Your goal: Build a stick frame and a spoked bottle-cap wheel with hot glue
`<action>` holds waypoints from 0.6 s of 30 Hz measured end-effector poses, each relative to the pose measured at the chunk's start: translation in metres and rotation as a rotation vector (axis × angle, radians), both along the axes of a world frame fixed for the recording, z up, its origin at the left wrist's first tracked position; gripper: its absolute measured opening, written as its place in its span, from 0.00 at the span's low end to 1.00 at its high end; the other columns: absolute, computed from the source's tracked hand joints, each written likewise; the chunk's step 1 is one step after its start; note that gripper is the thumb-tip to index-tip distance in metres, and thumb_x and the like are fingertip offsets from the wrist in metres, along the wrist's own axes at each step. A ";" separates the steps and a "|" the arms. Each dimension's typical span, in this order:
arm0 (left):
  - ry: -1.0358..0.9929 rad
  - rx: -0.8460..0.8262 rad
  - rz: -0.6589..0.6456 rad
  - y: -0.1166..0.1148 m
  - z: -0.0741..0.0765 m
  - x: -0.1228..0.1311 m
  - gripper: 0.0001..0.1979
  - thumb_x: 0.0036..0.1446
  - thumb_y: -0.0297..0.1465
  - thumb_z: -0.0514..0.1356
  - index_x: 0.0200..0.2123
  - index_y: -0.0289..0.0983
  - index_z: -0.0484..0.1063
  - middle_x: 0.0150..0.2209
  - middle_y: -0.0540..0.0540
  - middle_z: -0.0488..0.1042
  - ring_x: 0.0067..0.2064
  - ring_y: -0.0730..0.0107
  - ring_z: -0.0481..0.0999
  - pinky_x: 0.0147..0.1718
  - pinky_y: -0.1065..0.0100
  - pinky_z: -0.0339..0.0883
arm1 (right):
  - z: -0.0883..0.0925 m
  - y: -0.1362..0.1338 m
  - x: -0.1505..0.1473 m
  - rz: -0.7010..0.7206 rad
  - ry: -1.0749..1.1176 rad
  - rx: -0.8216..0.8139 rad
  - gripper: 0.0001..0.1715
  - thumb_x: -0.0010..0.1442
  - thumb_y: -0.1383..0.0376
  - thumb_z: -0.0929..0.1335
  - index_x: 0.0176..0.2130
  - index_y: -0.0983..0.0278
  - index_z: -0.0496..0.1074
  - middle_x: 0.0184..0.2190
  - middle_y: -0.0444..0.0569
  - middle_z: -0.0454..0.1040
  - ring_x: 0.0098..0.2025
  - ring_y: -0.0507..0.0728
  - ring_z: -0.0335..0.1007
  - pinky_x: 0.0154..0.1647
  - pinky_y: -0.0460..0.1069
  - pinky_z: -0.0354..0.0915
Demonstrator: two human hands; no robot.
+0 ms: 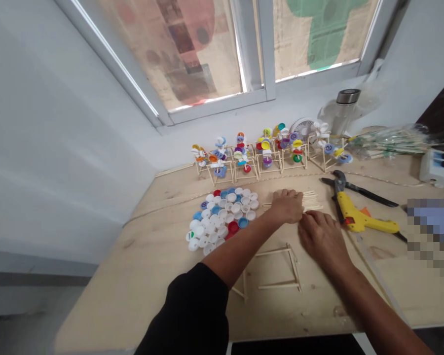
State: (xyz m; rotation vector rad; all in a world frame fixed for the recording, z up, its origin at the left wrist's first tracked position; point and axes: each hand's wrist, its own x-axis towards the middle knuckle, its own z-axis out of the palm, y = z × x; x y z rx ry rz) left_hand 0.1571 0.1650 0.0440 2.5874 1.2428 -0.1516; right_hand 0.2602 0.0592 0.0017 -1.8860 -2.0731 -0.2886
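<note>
A bundle of thin wooden sticks (311, 200) lies on the table, its ends showing on both sides of my left hand (287, 206). That hand is closed over the sticks, knuckles up, and covers their middle. Close beside it, at the near edge of the bundle, is my right hand (322, 237) with its fingers curled together; what they hold, if anything, is hidden. Nearer to me lies a square stick frame (279, 286), partly open on its left side. Under my left forearm another stick piece (244, 283) shows in part.
Many plastic bottle caps (222, 212) lie left of my hands. Along the wall stand several stick stands with colourful cap wheels (244, 153). To the right are a yellow glue gun (366, 217), pliers (339, 181), a bottle (346, 111), bagged sticks (392, 140) and a power strip (438, 167).
</note>
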 end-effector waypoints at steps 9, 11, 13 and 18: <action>-0.088 -0.148 0.064 -0.003 -0.006 0.001 0.28 0.61 0.38 0.48 0.63 0.39 0.50 0.68 0.39 0.49 0.67 0.53 0.47 0.60 0.40 0.44 | -0.001 -0.002 0.000 -0.007 0.010 0.031 0.14 0.62 0.65 0.61 0.43 0.65 0.73 0.43 0.54 0.74 0.43 0.60 0.63 0.42 0.53 0.53; -0.149 -0.193 0.090 -0.001 -0.007 0.001 0.28 0.60 0.37 0.49 0.63 0.40 0.51 0.67 0.40 0.50 0.67 0.53 0.48 0.61 0.40 0.42 | -0.003 -0.001 0.001 -0.004 0.013 0.041 0.13 0.63 0.65 0.61 0.43 0.65 0.73 0.43 0.54 0.74 0.42 0.59 0.63 0.41 0.53 0.52; -0.237 -0.247 0.133 0.002 -0.007 0.000 0.28 0.59 0.36 0.51 0.62 0.41 0.54 0.67 0.41 0.52 0.68 0.53 0.48 0.62 0.42 0.40 | -0.005 0.000 0.002 -0.005 0.020 0.050 0.13 0.62 0.65 0.62 0.43 0.64 0.73 0.44 0.53 0.74 0.42 0.59 0.63 0.41 0.53 0.52; -0.613 -0.411 0.317 0.011 0.003 -0.012 0.25 0.60 0.36 0.51 0.61 0.41 0.60 0.66 0.45 0.56 0.66 0.62 0.54 0.64 0.57 0.47 | -0.010 0.001 0.004 -0.006 0.041 0.059 0.13 0.61 0.64 0.63 0.44 0.62 0.74 0.45 0.52 0.74 0.44 0.59 0.63 0.42 0.53 0.52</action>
